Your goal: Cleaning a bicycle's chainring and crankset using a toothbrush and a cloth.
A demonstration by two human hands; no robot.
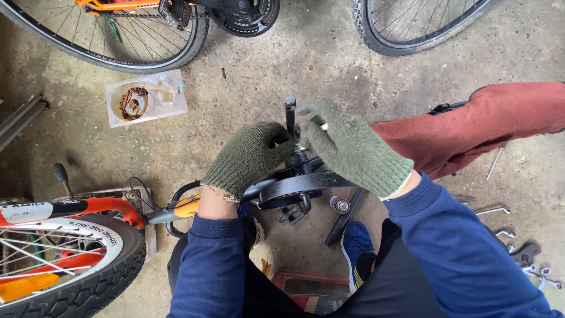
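Hands (250, 156) among wheels (65, 259), wrenches (529, 259)

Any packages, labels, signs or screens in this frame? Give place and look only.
Clear plastic blister pack: on the concrete floor, upper left; rectangular, brownish coiled part inside.
White lettering band: on the small bike's black tyre, lower left.
No signs or screens.

- Clear plastic tray (146, 97) with rusty parts lies on the concrete floor (312, 59), near a bicycle wheel (126, 44).
- Second wheel (412, 23) at top right.
- Wrenches (529, 259) lie at right edge.
- Small red-and-white bicycle wheel (65, 259) at lower left.
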